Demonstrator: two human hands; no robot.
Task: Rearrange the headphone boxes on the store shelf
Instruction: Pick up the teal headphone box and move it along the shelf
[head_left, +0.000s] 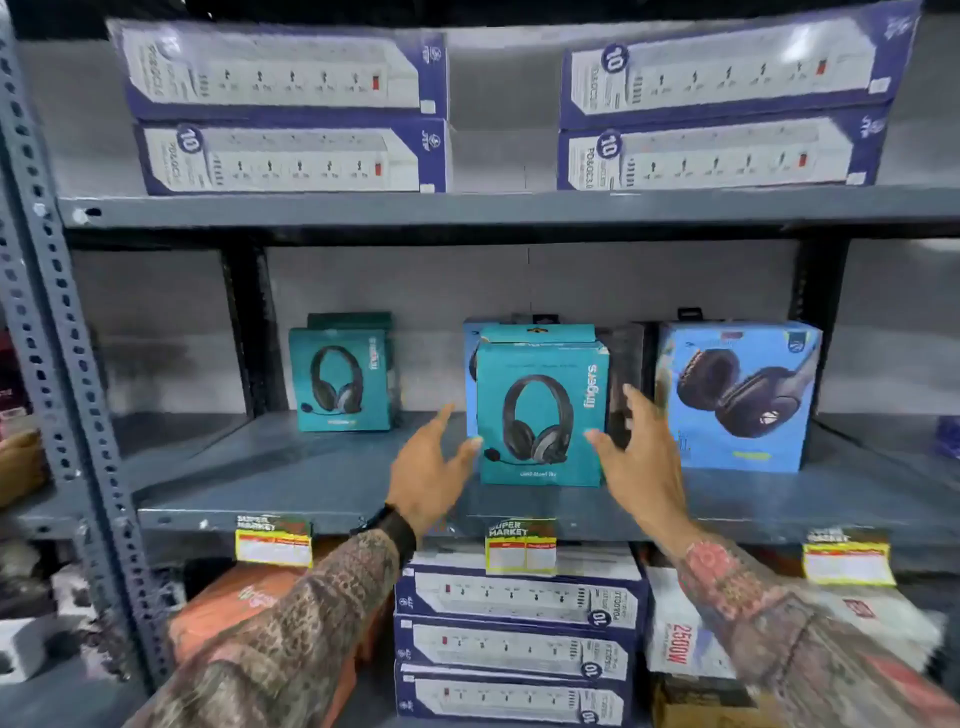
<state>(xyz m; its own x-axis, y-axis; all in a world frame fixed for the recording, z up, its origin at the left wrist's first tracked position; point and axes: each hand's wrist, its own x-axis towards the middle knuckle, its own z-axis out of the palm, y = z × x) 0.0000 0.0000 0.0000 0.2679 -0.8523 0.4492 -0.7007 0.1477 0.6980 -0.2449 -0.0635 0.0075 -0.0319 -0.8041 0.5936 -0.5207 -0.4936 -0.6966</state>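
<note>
On the middle shelf a teal headphone box stands upright at the centre front, with more boxes behind it. My left hand is open just left of this box, fingertips near its lower left edge. My right hand is open at its right side, fingers spread. Neither hand grips it. A second teal headphone box stands further left and back. A light blue headphone box stands to the right. A dark box is half hidden between the centre and right boxes.
Power strip boxes are stacked on the top shelf and more of them on the shelf below. Yellow price tags hang on the shelf's front edge. A perforated steel upright stands at the left.
</note>
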